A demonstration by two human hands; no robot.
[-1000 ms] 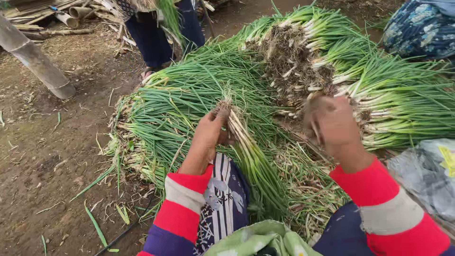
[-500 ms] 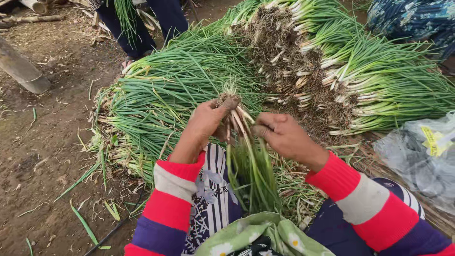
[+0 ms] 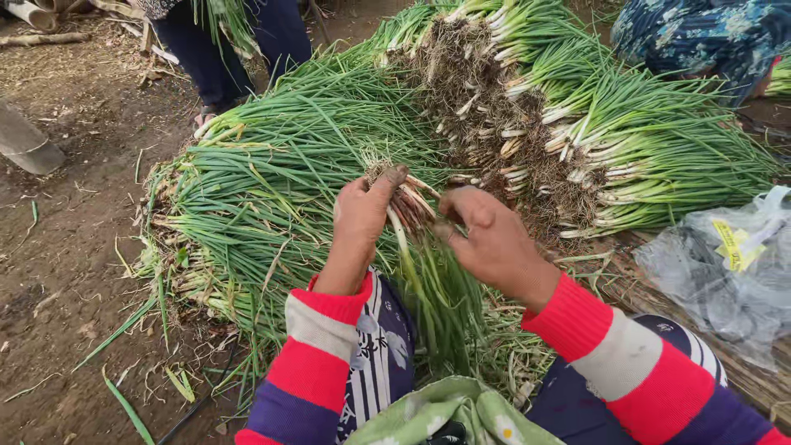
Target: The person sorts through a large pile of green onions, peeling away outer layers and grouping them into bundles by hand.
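My left hand grips a small bunch of green onions just below its muddy roots, the green leaves running down toward my lap. My right hand closes on the same bunch from the right, fingers at the pale stalks near the roots. Behind both hands lies a big pile of green onions with soil-caked roots heaped at its middle. My sleeves are striped red, grey and purple.
Bare earth lies to the left. Another person's legs stand at the top left, and someone in blue patterned cloth is at the top right. A crumpled clear plastic bag lies at the right.
My right hand has come in from the pile to the bunch in my left hand. The bunch has been drawn closer to me, and the view has tilted down slightly.
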